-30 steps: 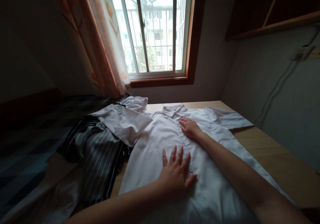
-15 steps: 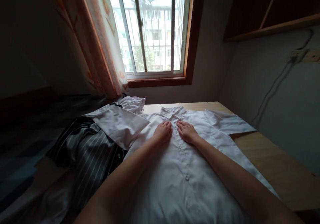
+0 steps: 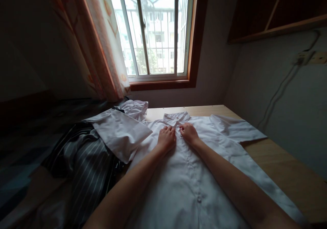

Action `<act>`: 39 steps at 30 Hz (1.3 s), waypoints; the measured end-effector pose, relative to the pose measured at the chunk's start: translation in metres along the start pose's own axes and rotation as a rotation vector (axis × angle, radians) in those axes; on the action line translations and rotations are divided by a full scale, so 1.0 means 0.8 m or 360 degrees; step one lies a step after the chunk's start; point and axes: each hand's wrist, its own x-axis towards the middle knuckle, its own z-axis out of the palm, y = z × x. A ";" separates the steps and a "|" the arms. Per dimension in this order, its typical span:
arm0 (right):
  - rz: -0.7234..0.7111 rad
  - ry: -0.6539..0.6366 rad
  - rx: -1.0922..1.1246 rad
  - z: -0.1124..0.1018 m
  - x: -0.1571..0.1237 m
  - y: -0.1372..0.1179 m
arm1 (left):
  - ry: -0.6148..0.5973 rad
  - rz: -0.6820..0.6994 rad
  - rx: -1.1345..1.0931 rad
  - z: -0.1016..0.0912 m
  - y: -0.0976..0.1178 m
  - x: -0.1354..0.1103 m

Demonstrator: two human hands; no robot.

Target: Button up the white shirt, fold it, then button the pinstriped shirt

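Note:
A white short-sleeved shirt [image 3: 163, 188] lies front up, its collar [image 3: 176, 118] toward the window and its buttoned front running down the middle. Just below the collar, my left hand [image 3: 167, 137] rests with curled fingers at the left side of the button strip, closed on the cloth. On the other side of the strip my right hand [image 3: 188, 132] is closed too, thumb and fingers pinching the shirt's front edge near a button. The fingertips of both hands almost meet; what exactly lies under them is partly hidden.
The shirt is spread on a pale wooden table [image 3: 278, 161]. To the left lie dark striped clothes [image 3: 89, 164] and a bunched white cloth [image 3: 135, 109]. Beyond are a window [image 3: 158, 34] and an orange curtain [image 3: 102, 51]. A wall shelf [image 3: 278, 29] hangs at the upper right.
My right hand's fingers have gone from stretched out flat to curled in a pinch. My left fingers have bent more. The shirt's lower front and right sleeve have shifted slightly to the right.

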 end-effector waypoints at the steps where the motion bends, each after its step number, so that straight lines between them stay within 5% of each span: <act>1: -0.0013 0.0027 0.0018 0.005 0.000 0.001 | 0.0052 -0.0001 -0.0001 0.003 -0.001 0.002; 7: -0.0091 0.0073 0.0035 0.014 -0.004 0.011 | -0.0074 0.0005 -0.0053 0.021 -0.012 0.011; 19: -0.0121 -0.0022 -0.0108 0.010 -0.012 0.003 | -0.0234 0.0047 -0.0079 0.012 -0.022 0.013; 33: -0.0107 0.0016 0.0053 0.003 -0.020 0.002 | -0.0018 0.0104 -0.0074 0.005 -0.017 -0.001; 39: -0.0081 -0.0009 0.0008 0.004 -0.019 0.003 | -0.0121 0.0112 -0.0066 0.005 -0.020 -0.003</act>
